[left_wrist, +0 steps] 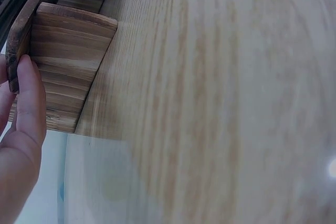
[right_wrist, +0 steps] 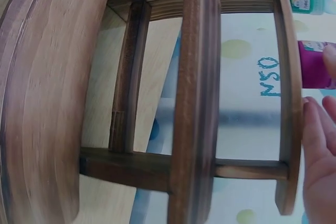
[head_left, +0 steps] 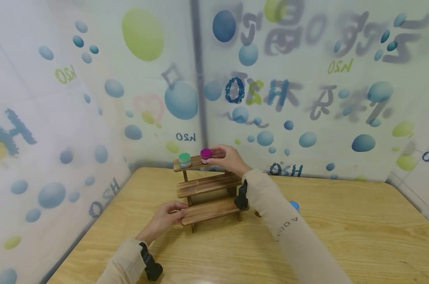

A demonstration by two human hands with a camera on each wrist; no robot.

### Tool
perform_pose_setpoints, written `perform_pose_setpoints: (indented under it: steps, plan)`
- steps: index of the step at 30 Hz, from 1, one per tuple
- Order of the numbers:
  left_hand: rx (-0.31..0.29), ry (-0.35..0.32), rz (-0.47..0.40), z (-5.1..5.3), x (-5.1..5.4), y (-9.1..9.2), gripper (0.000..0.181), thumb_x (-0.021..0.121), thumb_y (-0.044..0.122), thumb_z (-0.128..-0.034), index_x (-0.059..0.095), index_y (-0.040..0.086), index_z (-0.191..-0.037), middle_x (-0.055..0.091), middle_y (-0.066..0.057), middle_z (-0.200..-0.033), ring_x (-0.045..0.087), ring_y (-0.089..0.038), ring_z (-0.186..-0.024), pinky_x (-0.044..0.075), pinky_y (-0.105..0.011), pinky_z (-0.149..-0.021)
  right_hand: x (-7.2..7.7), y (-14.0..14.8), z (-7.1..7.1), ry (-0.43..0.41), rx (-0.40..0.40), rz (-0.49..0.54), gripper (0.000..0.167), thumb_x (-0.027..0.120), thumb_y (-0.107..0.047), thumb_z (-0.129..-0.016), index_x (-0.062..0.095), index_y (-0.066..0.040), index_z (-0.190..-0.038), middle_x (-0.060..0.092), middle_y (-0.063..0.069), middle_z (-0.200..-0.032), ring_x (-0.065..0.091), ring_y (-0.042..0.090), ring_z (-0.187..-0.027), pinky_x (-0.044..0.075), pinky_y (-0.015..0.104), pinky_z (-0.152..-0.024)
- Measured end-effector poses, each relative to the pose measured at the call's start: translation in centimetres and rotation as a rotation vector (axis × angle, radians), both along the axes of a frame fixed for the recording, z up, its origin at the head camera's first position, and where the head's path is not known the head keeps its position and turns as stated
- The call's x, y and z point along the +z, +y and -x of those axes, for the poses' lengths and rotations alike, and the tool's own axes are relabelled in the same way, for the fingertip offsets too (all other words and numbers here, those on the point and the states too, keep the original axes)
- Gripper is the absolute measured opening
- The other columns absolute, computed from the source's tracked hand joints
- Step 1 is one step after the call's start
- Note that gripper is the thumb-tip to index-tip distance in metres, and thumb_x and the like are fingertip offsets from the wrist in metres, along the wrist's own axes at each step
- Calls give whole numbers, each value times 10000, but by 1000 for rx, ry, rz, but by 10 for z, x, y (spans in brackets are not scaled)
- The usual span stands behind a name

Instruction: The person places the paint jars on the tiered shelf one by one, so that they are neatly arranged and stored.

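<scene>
A three-tier wooden display stand [head_left: 211, 186] rises in steps on the table. On its top shelf sit a green-lidded jar [head_left: 185, 160] at the left end and a purple jar [head_left: 206, 156] to its right. My right hand [head_left: 232, 158] holds the purple jar from the right, its thumb against the jar [right_wrist: 313, 65] in the right wrist view. My left hand [head_left: 166, 217] grips the left end of the lowest shelf; in the left wrist view the fingers [left_wrist: 32, 98] lie against that shelf's edge.
Beyond the right forearm, a blue-lidded object [head_left: 294, 205] shows partly on the wooden table [head_left: 342, 228]. A small brown item [head_left: 258, 213] peeks out beside the sleeve. Printed curtains [head_left: 306, 118] stand behind the table and at its left.
</scene>
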State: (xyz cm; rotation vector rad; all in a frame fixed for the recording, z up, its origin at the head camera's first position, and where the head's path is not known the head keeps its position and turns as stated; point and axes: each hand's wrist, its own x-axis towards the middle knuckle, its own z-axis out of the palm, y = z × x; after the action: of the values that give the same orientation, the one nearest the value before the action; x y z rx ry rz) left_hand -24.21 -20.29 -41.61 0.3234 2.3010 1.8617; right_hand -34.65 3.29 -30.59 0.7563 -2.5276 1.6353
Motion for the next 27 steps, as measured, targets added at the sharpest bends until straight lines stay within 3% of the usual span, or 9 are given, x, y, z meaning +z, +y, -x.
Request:
perform_pose_setpoints:
  steps: [13, 22, 27]
  plan:
    - [4, 14, 4, 2, 2, -2, 325, 585, 126, -861, 535, -106, -1082, 544, -170, -1079, 552, -161, -869, 492, -276, -700, 20, 21, -14, 32, 6, -73, 390, 634, -191, -829, 530, -35, -1170, 591, 113, -1086, 555, 216, -983, 443, 331, -835]
    - [13, 24, 12, 3, 2, -2, 320, 594, 132, -855, 544, -101, -1069, 549, -167, -1081, 558, -152, -862, 495, -274, -692, 20, 43, -27, 95, 84, -138, 334, 593, -173, -858, 551, 8, -1135, 594, 125, -1055, 561, 220, -940, 447, 357, -818]
    - [3, 15, 0, 2, 2, 0, 326, 591, 128, -857, 538, -111, -1072, 549, -166, -1085, 555, -164, -856, 494, -272, -680, 11, 66, -41, 129, 93, -194, 311, 581, -208, -868, 574, -9, -1106, 602, 87, -1016, 563, 193, -876, 457, 355, -772]
